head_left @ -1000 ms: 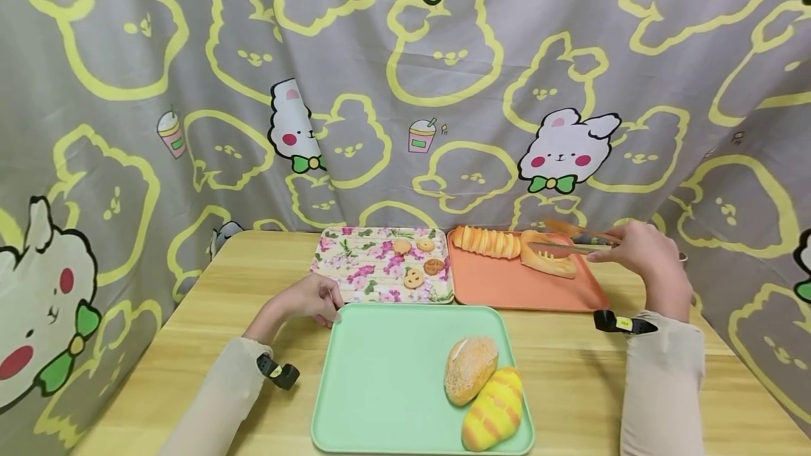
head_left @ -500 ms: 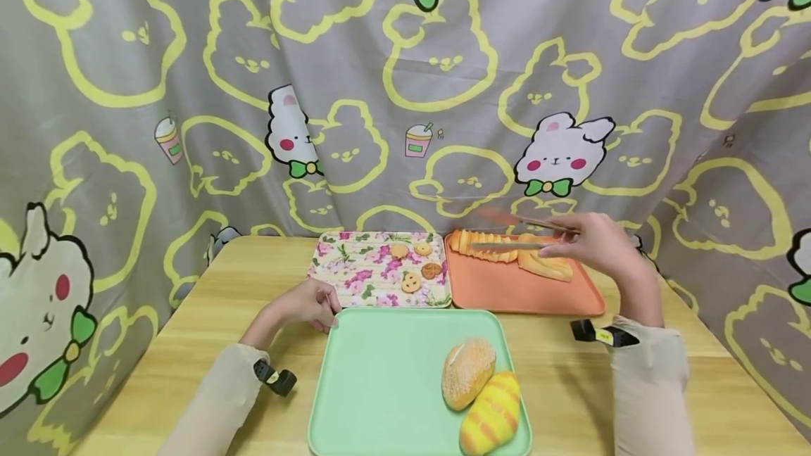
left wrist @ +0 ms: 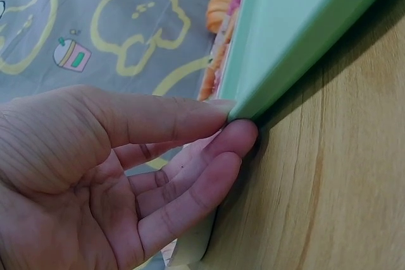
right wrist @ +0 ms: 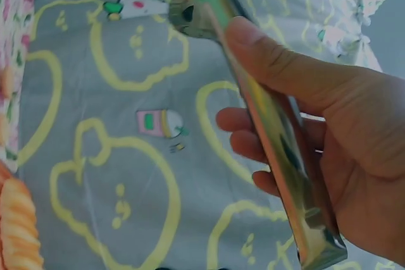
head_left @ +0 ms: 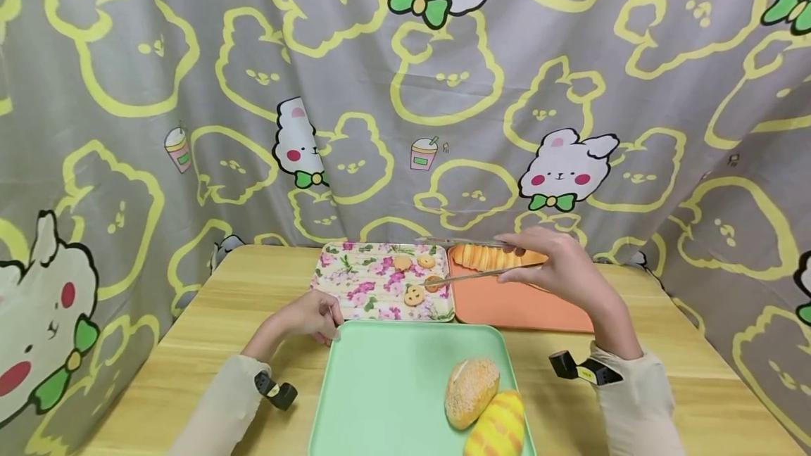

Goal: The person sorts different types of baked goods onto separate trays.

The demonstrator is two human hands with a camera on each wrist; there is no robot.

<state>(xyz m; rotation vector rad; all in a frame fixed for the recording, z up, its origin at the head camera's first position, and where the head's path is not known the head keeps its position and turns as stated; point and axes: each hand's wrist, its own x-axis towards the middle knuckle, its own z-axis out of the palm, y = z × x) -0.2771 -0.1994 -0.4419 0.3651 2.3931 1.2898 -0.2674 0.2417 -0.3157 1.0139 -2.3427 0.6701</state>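
My left hand pinches the far-left corner of the light green tray; in the left wrist view, thumb and forefinger meet on its rim. In my right hand are metal tongs, held with their arms spread and nothing visible between them. The tongs point left, over the right part of the floral tray. Their lower arm crosses in front of a brown cookie, close to a pale round cookie. Whether they touch a cookie cannot be told.
An orange tray beside the floral one bears a ridged bread roll and another bread, mostly hidden by my right hand. On the green tray lie an oval bread and a yellow striped bread. A patterned curtain hangs behind the table.
My right hand has carried the tongs leftward from above the orange tray to above the floral tray. The left hand stays at the green tray's corner. The head view has tilted up slightly.
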